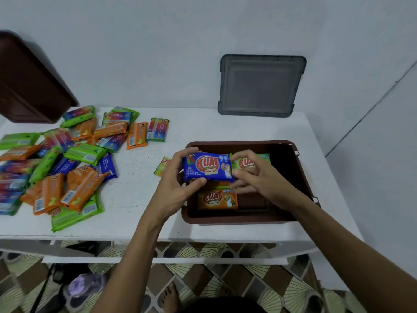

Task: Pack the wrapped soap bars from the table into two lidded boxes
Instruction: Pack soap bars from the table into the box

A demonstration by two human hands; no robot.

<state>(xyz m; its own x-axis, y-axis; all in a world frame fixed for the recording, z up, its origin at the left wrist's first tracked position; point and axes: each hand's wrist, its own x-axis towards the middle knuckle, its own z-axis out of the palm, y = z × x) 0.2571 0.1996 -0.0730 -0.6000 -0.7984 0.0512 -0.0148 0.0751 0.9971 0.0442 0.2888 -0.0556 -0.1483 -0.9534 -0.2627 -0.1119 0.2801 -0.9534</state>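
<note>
A blue wrapped soap bar (207, 167) was pinched at its ends by the left hand (178, 177) and the right hand (255, 177), above an open brown box (290, 154) where an orange bar (217, 199) lay. Loose bars (67, 159) were scattered on the white table (140, 199); a grey lid (261, 84) was leaned on the pale wall (158, 53).

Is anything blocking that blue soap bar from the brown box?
Nothing visible. The brown box is open; left hand and right hand hold the blue bar over it; bare floor shows beside the orange bar inside.
</note>
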